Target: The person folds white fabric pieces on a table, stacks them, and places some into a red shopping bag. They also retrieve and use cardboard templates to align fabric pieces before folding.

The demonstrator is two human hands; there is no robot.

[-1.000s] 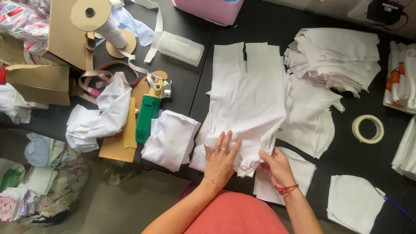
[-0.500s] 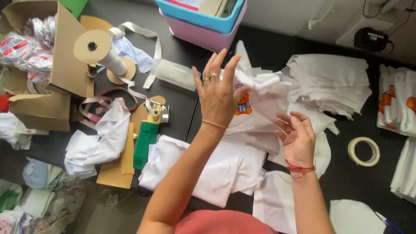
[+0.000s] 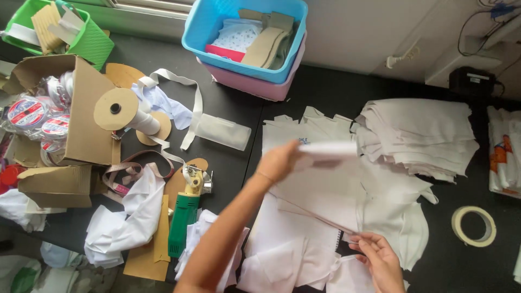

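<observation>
Black counter (image 3: 445,271) spreads under heaps of white cloth. Nearest, the right hand (image 3: 380,260) pinches the lower corner of a white fabric piece (image 3: 325,190), thumb and fingers closed on its edge. Just left, a green electric cutter (image 3: 183,222) lies on cardboard patterns beside crumpled white scraps (image 3: 122,222). Farther up, the left hand (image 3: 279,161) grips the top edge of the same fabric piece, lifting it, blurred, above the spread stack. A tape ring (image 3: 474,226) sits to the right, a folded white pile (image 3: 418,135) beyond, and a blue bin (image 3: 244,38) at the far edge
</observation>
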